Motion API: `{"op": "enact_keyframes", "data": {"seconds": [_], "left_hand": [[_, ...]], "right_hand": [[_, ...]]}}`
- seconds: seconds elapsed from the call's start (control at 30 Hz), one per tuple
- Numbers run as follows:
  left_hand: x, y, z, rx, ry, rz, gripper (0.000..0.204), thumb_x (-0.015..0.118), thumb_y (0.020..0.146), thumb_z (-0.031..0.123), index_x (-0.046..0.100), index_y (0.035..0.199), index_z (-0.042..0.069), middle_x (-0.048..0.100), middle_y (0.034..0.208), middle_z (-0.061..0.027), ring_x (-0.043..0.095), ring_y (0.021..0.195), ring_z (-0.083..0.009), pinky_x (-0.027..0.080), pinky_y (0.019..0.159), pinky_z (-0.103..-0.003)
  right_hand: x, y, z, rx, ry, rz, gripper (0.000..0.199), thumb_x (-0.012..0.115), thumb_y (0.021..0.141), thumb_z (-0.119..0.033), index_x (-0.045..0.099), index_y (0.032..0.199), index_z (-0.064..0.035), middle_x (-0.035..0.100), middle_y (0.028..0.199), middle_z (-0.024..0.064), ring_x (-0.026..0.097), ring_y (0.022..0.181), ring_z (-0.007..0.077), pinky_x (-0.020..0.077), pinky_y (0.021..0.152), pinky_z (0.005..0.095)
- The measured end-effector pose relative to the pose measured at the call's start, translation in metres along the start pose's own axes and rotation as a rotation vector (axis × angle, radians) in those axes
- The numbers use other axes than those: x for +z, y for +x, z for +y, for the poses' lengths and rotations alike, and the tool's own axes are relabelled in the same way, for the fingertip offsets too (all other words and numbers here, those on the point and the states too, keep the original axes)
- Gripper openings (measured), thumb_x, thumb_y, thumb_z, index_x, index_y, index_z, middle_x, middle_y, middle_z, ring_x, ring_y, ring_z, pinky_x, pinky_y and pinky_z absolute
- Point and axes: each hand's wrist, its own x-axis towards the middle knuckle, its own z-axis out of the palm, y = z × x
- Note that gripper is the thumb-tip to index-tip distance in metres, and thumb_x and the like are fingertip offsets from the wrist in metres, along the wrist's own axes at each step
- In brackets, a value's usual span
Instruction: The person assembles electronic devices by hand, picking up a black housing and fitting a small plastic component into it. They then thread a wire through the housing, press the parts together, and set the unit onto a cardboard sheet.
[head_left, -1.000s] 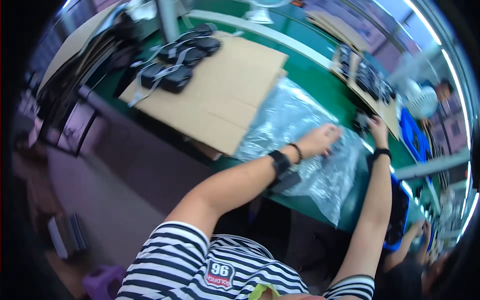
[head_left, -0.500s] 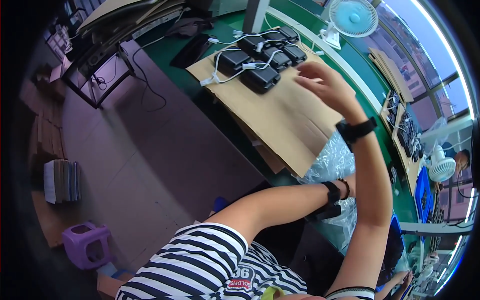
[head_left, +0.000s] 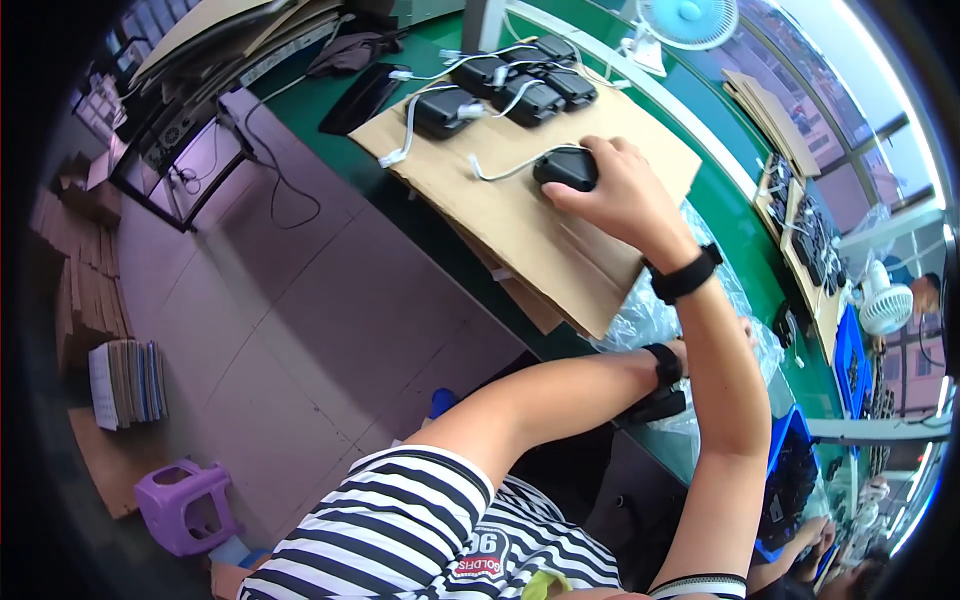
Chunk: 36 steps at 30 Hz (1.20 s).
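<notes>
My right hand is closed over a small black device with a white cable, on a brown cardboard sheet. Several more black devices with white cables lie at the far end of that sheet. My left forearm, with a black wrist strap, reaches across to a crinkled clear plastic bag at the near table edge. My left hand is almost wholly hidden behind my right forearm, so its grip cannot be seen.
The green worktable runs diagonally. A white fan stands at the back and a smaller fan at the right. A blue bin sits low right. On the floor are a purple stool and stacked booklets.
My right hand left the plastic bag, reached up toward the black devices, and now grips one pulled nearer on the cardboard. My left arm stayed at the bag.
</notes>
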Motion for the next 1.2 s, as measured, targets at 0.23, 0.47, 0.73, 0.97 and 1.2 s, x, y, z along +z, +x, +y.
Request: {"op": "enact_keyframes", "data": {"seconds": [0.23,0.47,0.73,0.97,1.2], "left_hand": [[-0.027,0.005,0.013,0.149,0.146,-0.241,0.051,0.064,0.092,0.038,0.056,0.13,0.005,0.065,0.122,-0.0146,0.066,0.103,-0.0299,0.051,0.093,-0.042],[-0.033,-0.007,0.066,-0.328,-0.671,-0.342,0.044,0.068,0.09,0.02,0.054,0.128,0.001,0.062,0.116,-0.01,0.062,0.102,-0.0173,0.052,0.092,-0.034],[-0.028,-0.011,0.061,-0.282,-0.886,-0.504,0.048,0.066,0.092,0.017,0.049,0.134,0.001,0.056,0.122,-0.0079,0.057,0.109,-0.0159,0.046,0.101,-0.032],[-0.03,-0.007,0.048,-0.29,-0.694,-0.459,0.043,0.064,0.097,0.024,0.05,0.133,0.006,0.061,0.123,-0.0068,0.059,0.114,-0.016,0.05,0.096,-0.034],[-0.032,0.001,0.058,-0.402,-0.841,-0.194,0.038,0.057,0.101,0.039,0.056,0.126,0.01,0.066,0.119,-0.0081,0.066,0.105,-0.0211,0.055,0.088,-0.035]], "right_hand": [[-0.072,-0.128,0.086,0.277,0.174,0.355,0.058,0.079,0.078,-0.032,0.061,0.12,0.0031,0.061,0.113,0.0183,0.06,0.102,0.0326,0.0476,0.093,0.0357],[-0.074,-0.256,0.146,0.432,-0.162,0.654,0.059,0.082,0.074,-0.025,0.058,0.122,0.0011,0.059,0.112,0.0159,0.059,0.105,0.0319,0.0473,0.092,0.0372],[-0.046,-0.276,0.145,0.553,-0.209,0.809,0.06,0.081,0.073,-0.024,0.056,0.122,-0.0009,0.056,0.111,0.0181,0.055,0.107,0.0366,0.0439,0.095,0.0428],[-0.025,-0.261,0.13,0.588,-0.292,0.793,0.066,0.081,0.074,-0.024,0.052,0.126,0.0032,0.051,0.117,0.0192,0.05,0.112,0.0378,0.0431,0.097,0.0442],[-0.014,-0.276,0.122,0.379,-0.15,0.76,0.063,0.079,0.078,-0.021,0.052,0.13,0.0033,0.052,0.12,0.0203,0.054,0.11,0.036,0.0466,0.095,0.0419]]}}
